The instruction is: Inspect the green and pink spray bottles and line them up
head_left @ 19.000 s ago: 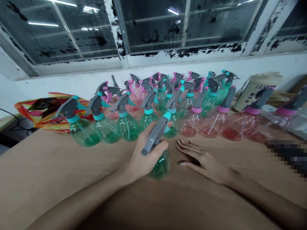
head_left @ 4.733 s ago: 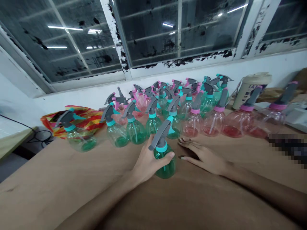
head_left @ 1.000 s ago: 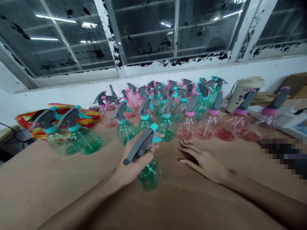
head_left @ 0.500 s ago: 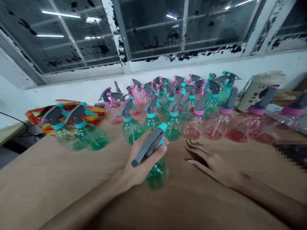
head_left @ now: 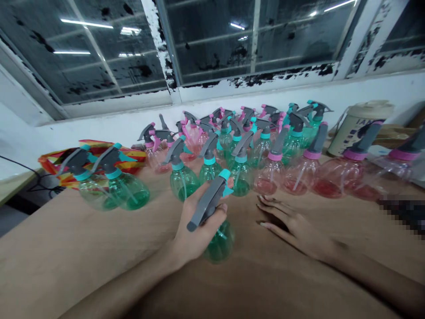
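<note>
A: What is different on the bench (head_left: pixel 99 261)?

B: Two translucent green, round plastic spray bottles (head_left: pixel 131 195) stand at far left, in front of the red-and-yellow plastic bag (head_left: pixel 136 155). Nearly five seconds ago, one stood there. The front row of matching green bottles (head_left: pixel 183 181) is down from four to three. Judgement: bottles pass one at a time, the count shifting left.

A: The left hand (head_left: pixel 196 238)?

B: Fingers closed round the neck of a rounded, translucent green plastic bottle (head_left: pixel 222 246). Grip now sits higher than that earlier hold round a bottle's body. Little change in the last half second.

A: Position and look?

B: Front middle, nearer the person than the row. Base contact unclear. Grey trigger head (head_left: pixel 207 204), turquoise nozzle tip (head_left: pixel 225 173) facing away; green liquid low inside; collar hidden.

A: Right hand (head_left: pixel 300 230)?

B: Palm down, fingers loosely spread, holding nothing, near the clear pink plastic bottles (head_left: pixel 299 177).
</note>
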The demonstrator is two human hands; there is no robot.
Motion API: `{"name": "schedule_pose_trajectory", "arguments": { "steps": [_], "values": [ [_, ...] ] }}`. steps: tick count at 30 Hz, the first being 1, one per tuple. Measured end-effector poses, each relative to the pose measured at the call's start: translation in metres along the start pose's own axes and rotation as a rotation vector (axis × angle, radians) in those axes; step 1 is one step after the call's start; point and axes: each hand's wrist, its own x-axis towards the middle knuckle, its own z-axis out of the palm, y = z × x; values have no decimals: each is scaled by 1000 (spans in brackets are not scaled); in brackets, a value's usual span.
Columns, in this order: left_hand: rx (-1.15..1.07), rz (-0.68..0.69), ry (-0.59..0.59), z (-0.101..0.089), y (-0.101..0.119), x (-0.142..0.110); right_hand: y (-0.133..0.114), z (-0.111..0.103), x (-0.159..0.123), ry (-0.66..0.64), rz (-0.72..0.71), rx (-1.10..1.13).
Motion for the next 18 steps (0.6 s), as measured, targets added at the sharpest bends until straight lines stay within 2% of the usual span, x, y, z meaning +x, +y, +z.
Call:
{"name": "schedule_pose_trajectory", "arguments": {
  "steps": [4,10,18],
  "values": [
    [11,-26,33,2,2,0,-1,-1,0,11,-6,5],
    [-86,-31,-48,-1,-1,0,-1,-1,0,-30,17,-11],
    [-114,-24,-43,-4,-2,-1,-1,0,0,5,11,9]
  ]
}}
